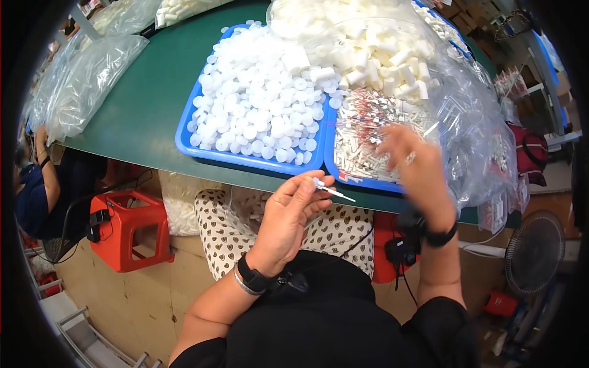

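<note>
Between the thumb and fingers of my left hand (289, 205) is a small white plastic stick part (334, 192), its thin end pointing right. That hand is held just in front of the table's near edge. My right hand (414, 156), smeared by motion, hovers over the blue tray (362, 182) of small white parts (359, 144), some with red bits among them. Whether it holds anything cannot be made out. To the left, another blue tray (245, 161) is heaped with translucent white discs (251, 98).
Clear plastic bags of white cylinders (405, 61) lean over the right tray's back. More plastic bags (92, 80) lie at the green table's (159, 80) left end. A red stool (132, 230) stands left, a fan (535, 253) right. Another person's arm (49, 178) shows far left.
</note>
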`<state>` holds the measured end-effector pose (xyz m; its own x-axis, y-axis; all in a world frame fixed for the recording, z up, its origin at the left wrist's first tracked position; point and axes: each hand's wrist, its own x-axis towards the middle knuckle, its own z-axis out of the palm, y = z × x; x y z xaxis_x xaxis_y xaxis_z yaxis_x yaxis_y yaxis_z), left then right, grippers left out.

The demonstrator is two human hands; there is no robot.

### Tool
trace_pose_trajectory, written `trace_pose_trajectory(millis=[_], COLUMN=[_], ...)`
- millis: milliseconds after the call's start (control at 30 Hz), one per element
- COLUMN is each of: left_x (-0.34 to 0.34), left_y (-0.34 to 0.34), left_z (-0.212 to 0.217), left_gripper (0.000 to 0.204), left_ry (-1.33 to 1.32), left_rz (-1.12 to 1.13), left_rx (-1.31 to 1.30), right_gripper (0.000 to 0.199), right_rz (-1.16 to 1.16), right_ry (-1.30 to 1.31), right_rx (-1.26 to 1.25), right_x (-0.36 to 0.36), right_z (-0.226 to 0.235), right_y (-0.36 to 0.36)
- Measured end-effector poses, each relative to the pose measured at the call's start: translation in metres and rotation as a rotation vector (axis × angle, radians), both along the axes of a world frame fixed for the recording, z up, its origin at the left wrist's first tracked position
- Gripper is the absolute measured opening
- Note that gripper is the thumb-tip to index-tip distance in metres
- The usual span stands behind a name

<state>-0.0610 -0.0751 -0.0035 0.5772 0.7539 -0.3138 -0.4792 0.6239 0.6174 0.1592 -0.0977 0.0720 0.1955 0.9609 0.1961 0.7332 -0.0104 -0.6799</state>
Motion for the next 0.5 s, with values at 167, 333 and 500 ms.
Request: trace_pose_trajectory(millis=[167,333,500], left_x=[0.001,-0.001,-0.005], left_y=[-0.003,-0.003,0.000], left_z=[0.003,0.000,0.000], left_gripper=[0.041,0.043,0.041], left_ry=[-0.048,-0.047,-0.036], left_rz=[-0.110,-0.120,-0.137], left_rx=[-0.103,-0.070,-0.038], right_gripper=[0.026,0.030,0.027], right_rz=[-0.309,-0.321,-0.313], right_ry=[-0.704,-0.856,-0.566], right_rx=[0.105,-0.048,0.136], right_x=[0.126,0.135,0.123], right_z=[-0.011,-0.022,-0.015], right_y=[0.062,0.079,0.058])
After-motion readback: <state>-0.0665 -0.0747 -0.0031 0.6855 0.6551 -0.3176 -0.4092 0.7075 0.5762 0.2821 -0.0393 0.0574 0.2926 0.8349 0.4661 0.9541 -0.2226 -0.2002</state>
